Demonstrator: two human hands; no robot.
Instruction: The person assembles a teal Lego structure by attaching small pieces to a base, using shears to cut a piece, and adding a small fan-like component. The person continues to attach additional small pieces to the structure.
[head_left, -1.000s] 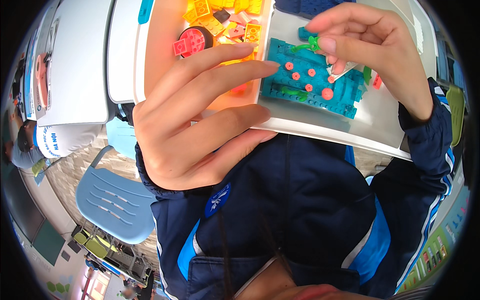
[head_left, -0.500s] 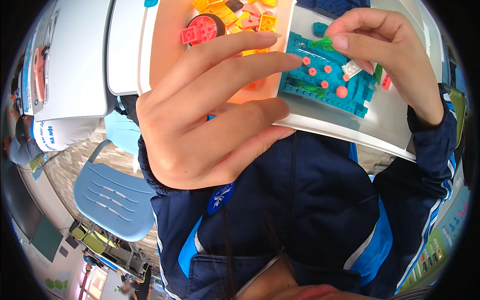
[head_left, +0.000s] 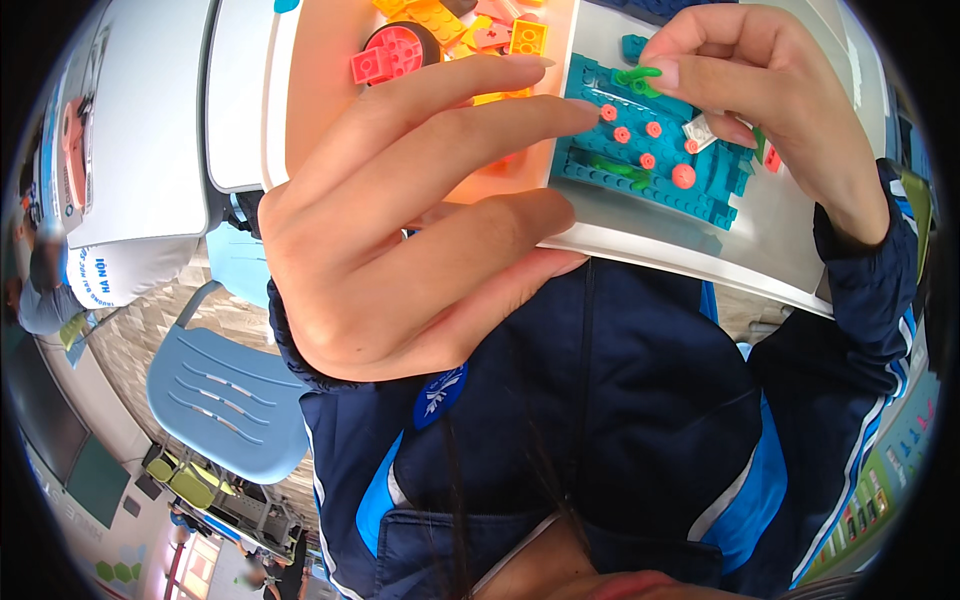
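The teal brick plate (head_left: 650,165) lies on the white counter (head_left: 700,250) and already carries several pink studs. The right hand (head_left: 770,90) pinches a small green piece (head_left: 638,75) onto it — the left hand (head_left: 400,220), spread open, steadies the edge. Many loose bricks (head_left: 440,30) remain unused; a blue chair (head_left: 235,400) stands on the tiled floor.

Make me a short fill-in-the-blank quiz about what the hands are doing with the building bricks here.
1. The right hand pinches a small ____ piece over the teal brick plate.
2. The left hand has its fingers spread and touches the plate's ____ edge.
3. The round studs dotted on the plate are ____.
4. The chair beside the table is light ____.

Missing words: green; left; pink; blue
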